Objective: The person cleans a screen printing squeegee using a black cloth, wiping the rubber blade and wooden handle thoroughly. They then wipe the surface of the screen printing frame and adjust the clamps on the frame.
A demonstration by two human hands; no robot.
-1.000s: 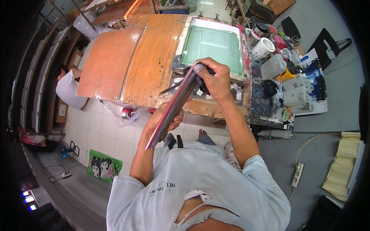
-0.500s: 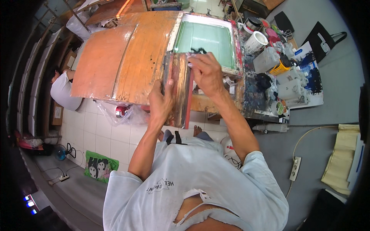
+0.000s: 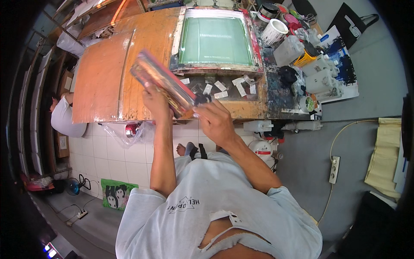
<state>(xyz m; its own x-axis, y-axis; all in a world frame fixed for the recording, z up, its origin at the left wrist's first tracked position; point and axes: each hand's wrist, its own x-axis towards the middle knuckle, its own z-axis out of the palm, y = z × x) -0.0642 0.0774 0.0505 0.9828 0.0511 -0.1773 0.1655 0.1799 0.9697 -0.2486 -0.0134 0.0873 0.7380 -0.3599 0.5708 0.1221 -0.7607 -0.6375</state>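
A squeegee (image 3: pixel 160 81) with a stained wooden grip and a red blade edge slants over the front of the workbench. Its left-hand end points up and away, slightly blurred. My left hand (image 3: pixel 156 102) is closed round it from below. At its near right end my right hand (image 3: pixel 217 121) pinches a dark, cloth-like wad (image 3: pixel 202 100) against the squeegee. What that wad is made of is hard to tell. Beyond lies a printing screen (image 3: pixel 215 42) with green mesh and a pale, ink-marked frame.
Paper labels (image 3: pixel 221 94) lie scattered below the screen. An orange-brown board (image 3: pixel 100 82) covers the bench's left side. To the right stand a white tub (image 3: pixel 274 32), plastic bottles (image 3: pixel 317 64) and a black rag (image 3: pixel 288 76). Another person (image 3: pixel 67 116) crouches at far left.
The squeegee has swung from nearly upright to a slant and moved left with my left hand. My right hand has come down toward me to its near end, uncovering the screen and labels.
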